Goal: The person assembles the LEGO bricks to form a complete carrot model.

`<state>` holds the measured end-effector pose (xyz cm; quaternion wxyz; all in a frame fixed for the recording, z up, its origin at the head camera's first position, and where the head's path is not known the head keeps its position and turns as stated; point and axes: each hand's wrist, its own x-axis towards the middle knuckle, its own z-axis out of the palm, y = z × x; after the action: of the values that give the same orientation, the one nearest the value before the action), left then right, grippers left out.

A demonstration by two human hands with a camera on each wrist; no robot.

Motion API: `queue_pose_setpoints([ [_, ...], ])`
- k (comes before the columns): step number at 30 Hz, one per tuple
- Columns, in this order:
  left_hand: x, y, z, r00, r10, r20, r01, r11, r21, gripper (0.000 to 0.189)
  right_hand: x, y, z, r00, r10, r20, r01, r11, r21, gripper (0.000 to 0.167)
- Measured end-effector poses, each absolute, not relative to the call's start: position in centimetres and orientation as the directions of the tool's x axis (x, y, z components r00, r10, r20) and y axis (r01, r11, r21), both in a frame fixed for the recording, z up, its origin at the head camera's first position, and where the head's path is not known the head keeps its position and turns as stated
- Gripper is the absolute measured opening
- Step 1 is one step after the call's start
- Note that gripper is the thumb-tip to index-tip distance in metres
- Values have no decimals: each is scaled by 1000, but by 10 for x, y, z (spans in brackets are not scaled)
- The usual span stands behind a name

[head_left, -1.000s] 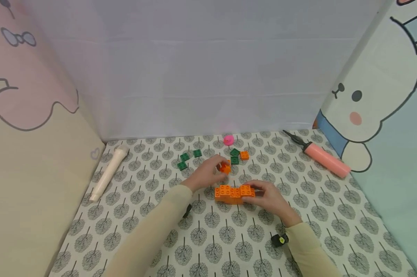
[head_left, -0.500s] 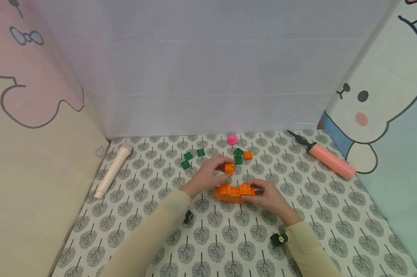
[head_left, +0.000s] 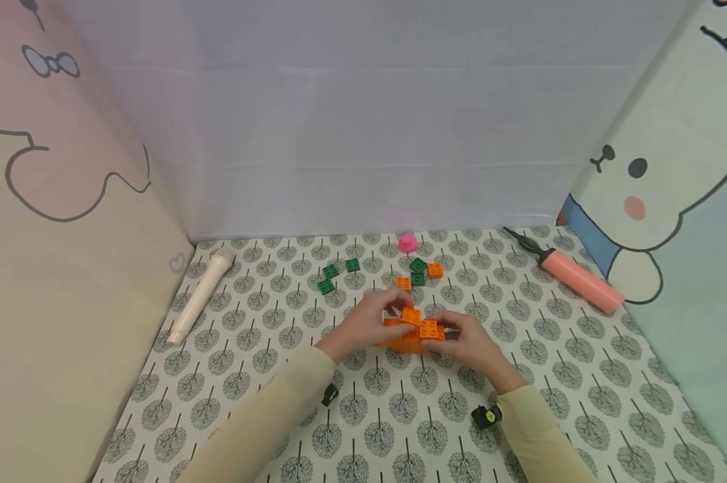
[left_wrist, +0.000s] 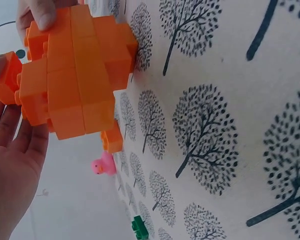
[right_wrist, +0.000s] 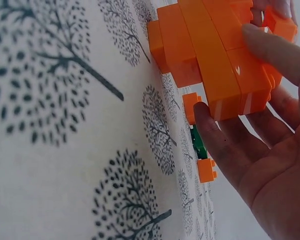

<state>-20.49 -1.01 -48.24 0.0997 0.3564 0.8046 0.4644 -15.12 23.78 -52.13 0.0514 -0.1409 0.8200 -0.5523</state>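
An orange toy-brick build, several layers high, stands on the tree-print cloth, narrower at its base than in its middle layers. My left hand pinches a single orange toy brick between thumb and fingers. In the left wrist view that brick is tilted against the studs on the build's top. My right hand grips the right end of the build. Seen from the right wrist, the thumb lies along its upper side and the fingers curl under and behind. From the head, my left hand covers part of the build.
Two loose orange bricks and several green bricks lie beyond my hands. A pink rubber duck sits near the back wall. To the left lies a white microphone-shaped stick; to the right, a coral pump-like tube with a black nozzle.
My left hand has brought the orange brick toward me, from beyond the build to its top. A loose orange brick behind it now shows. My right hand keeps its grip.
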Motion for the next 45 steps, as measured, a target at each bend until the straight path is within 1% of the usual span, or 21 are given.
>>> queue_pose_setpoints([
  [5,-199,-10,-484,-726,667,165,506,358,785,28,-150,237,-519,-959,-278,62,-167,372,-913,37],
  [15,-193,-8,-484,-738,658,148,496,381,780,30,-149,232,-511,-964,-261,44,-151,406,-901,32],
  [27,-192,-7,-491,-753,649,111,487,435,758,32,-151,237,-521,-963,-264,54,-154,373,-915,35],
  [33,-193,-7,-494,-752,652,95,481,445,756,37,-151,237,-520,-960,-274,61,-163,369,-915,35],
  [37,-192,-6,-494,-739,668,91,514,471,717,47,-150,237,-519,-957,-285,62,-166,357,-919,35],
  [42,-192,-5,-492,-721,685,99,569,504,650,40,-150,237,-519,-955,-290,65,-171,355,-919,35],
  [45,-192,-5,-492,-718,688,106,577,503,644,41,-150,237,-518,-955,-290,65,-170,352,-921,35],
])
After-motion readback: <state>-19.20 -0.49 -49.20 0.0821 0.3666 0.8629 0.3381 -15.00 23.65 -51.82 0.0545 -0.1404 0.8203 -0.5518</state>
